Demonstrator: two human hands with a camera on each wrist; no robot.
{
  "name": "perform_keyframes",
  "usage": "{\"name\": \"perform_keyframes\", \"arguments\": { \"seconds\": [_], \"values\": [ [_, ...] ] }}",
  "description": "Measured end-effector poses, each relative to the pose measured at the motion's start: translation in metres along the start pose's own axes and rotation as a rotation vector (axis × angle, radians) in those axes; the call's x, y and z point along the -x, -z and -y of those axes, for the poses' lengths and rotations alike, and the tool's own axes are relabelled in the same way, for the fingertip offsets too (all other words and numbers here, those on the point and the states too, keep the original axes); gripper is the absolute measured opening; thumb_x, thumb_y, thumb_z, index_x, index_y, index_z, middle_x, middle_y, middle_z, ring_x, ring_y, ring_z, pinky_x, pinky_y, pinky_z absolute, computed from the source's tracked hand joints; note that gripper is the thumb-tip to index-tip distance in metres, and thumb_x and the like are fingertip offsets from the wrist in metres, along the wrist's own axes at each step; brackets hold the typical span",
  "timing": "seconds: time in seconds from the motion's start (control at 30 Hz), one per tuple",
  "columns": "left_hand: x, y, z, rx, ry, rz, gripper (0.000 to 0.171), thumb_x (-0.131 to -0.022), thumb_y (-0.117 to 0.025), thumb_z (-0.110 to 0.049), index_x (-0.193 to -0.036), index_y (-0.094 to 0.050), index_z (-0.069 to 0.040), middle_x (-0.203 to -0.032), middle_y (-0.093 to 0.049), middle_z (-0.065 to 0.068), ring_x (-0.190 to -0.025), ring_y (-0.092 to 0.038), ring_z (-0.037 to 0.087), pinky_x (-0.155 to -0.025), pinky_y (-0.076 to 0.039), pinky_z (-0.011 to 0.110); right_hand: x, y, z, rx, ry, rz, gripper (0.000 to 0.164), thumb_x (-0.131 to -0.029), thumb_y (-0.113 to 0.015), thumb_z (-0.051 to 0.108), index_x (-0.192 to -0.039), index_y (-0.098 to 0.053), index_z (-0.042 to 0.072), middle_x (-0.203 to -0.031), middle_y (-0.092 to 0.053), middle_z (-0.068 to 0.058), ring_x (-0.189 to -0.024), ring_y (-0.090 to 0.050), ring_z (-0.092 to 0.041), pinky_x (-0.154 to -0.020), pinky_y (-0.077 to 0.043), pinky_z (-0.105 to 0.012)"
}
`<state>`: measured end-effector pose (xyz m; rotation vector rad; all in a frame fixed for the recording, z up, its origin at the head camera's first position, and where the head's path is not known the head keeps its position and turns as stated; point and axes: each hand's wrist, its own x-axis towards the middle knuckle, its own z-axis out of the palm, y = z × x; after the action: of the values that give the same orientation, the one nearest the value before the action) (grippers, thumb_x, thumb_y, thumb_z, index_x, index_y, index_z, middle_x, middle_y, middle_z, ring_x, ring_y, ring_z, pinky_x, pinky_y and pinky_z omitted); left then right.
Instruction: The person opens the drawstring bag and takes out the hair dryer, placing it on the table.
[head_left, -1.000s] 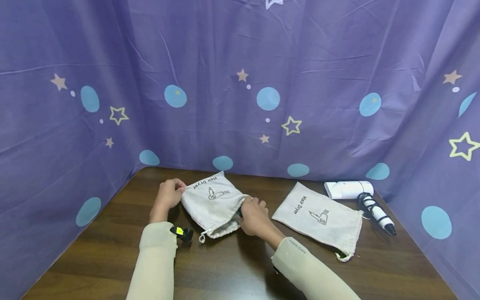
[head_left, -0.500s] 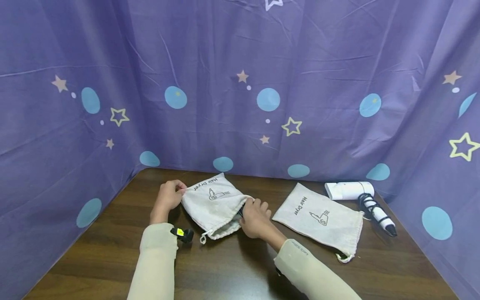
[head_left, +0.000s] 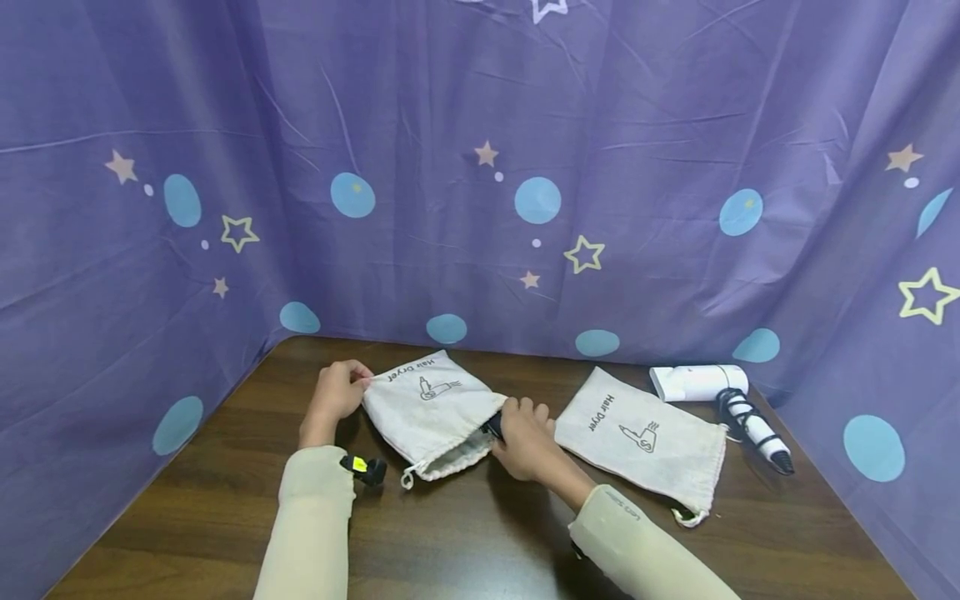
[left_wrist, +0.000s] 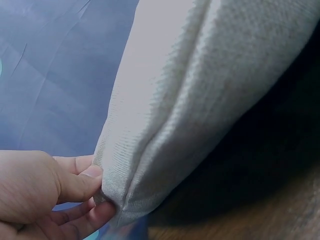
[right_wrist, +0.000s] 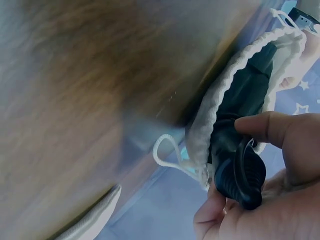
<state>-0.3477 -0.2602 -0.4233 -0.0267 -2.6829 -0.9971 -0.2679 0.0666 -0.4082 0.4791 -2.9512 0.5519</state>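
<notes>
My left hand (head_left: 339,393) pinches a closed corner of a cream drawstring bag (head_left: 427,404) printed "Hair Dryer". In the left wrist view, thumb and fingers (left_wrist: 87,185) grip the cloth at its seam. The bag's mouth gapes toward the front right. There my right hand (head_left: 525,440) grips a black hair dryer (head_left: 492,426) by its handle end. The right wrist view shows the ribbed end with a hanging loop (right_wrist: 245,175) between thumb and fingers; the handle runs into the bag's mouth, and the rest is hidden inside.
To the right lies a second cream "Hair Dryer" bag (head_left: 637,446), flat, close to my right hand. Behind it rests a white hair dryer (head_left: 697,382) with a black cord wound round its handle. A purple curtain (head_left: 480,167) borders the wooden table (head_left: 420,542) at the back and sides.
My right hand has moved to the right, away from the bag, and more of the black handle shows at the bag's mouth. My left hand keeps its place at the corner.
</notes>
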Motion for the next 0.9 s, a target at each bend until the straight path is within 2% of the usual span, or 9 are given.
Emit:
{"name": "perform_keyframes", "arguments": {
  "seconds": [0.13, 0.33, 0.47, 0.6, 0.7, 0.9],
  "values": [
    [0.0, 0.001, 0.001, 0.001, 0.01, -0.004, 0.01, -0.097, -0.061, 0.001, -0.099, -0.071, 0.0, -0.097, -0.068, 0.018, -0.093, -0.06, 0.035, -0.083, -0.048, 0.048, 0.005, 0.005, -0.007, -0.011, 0.021, 0.004, 0.032, -0.088, -0.072, 0.015, -0.107, -0.051, 0.001, -0.1, -0.049, -0.017, -0.094, -0.041, -0.038, -0.077, -0.037, -0.052],
    [-0.002, 0.001, 0.002, -0.012, -0.007, -0.008, 0.01, -0.096, -0.061, 0.0, -0.098, -0.071, 0.0, -0.096, -0.069, 0.018, -0.092, -0.06, 0.035, -0.084, -0.048, 0.049, 0.013, 0.01, -0.014, -0.014, 0.053, -0.025, 0.037, -0.084, -0.074, 0.013, -0.113, -0.054, 0.0, -0.1, -0.05, -0.016, -0.093, -0.042, -0.036, -0.073, -0.036, -0.048],
    [-0.001, 0.0, 0.001, -0.025, -0.019, 0.023, 0.009, -0.094, -0.063, 0.0, -0.097, -0.072, -0.001, -0.091, -0.068, 0.015, -0.089, -0.061, 0.033, -0.082, -0.048, 0.046, 0.014, 0.009, -0.016, -0.016, 0.053, -0.017, 0.035, -0.085, -0.074, 0.015, -0.11, -0.054, 0.002, -0.097, -0.049, -0.013, -0.091, -0.041, -0.033, -0.073, -0.034, -0.047],
    [-0.001, 0.002, -0.001, -0.028, -0.078, 0.065, 0.01, -0.09, -0.065, -0.001, -0.098, -0.072, -0.001, -0.088, -0.068, 0.013, -0.087, -0.062, 0.03, -0.079, -0.049, 0.043, 0.013, 0.008, -0.016, -0.014, 0.049, -0.012, 0.032, -0.086, -0.073, 0.016, -0.105, -0.052, 0.003, -0.095, -0.047, -0.012, -0.09, -0.04, -0.032, -0.073, -0.034, -0.047],
    [-0.001, 0.002, -0.004, -0.021, -0.138, 0.078, 0.014, -0.087, -0.065, -0.003, -0.099, -0.071, 0.0, -0.092, -0.069, 0.014, -0.089, -0.064, 0.031, -0.081, -0.051, 0.045, 0.013, 0.008, -0.016, -0.008, 0.043, -0.008, 0.033, -0.086, -0.073, 0.018, -0.108, -0.053, 0.003, -0.097, -0.049, -0.013, -0.091, -0.04, -0.032, -0.074, -0.035, -0.047],
    [-0.004, -0.007, -0.017, 0.019, -0.22, 0.122, 0.017, -0.092, -0.071, -0.011, -0.104, -0.071, 0.0, -0.104, -0.068, 0.017, -0.101, -0.063, 0.035, -0.089, -0.05, 0.05, 0.013, 0.005, -0.017, 0.011, 0.048, -0.02, 0.037, -0.085, -0.074, 0.019, -0.11, -0.053, 0.002, -0.098, -0.049, -0.014, -0.092, -0.041, -0.034, -0.074, -0.035, -0.048]
  ]
}}
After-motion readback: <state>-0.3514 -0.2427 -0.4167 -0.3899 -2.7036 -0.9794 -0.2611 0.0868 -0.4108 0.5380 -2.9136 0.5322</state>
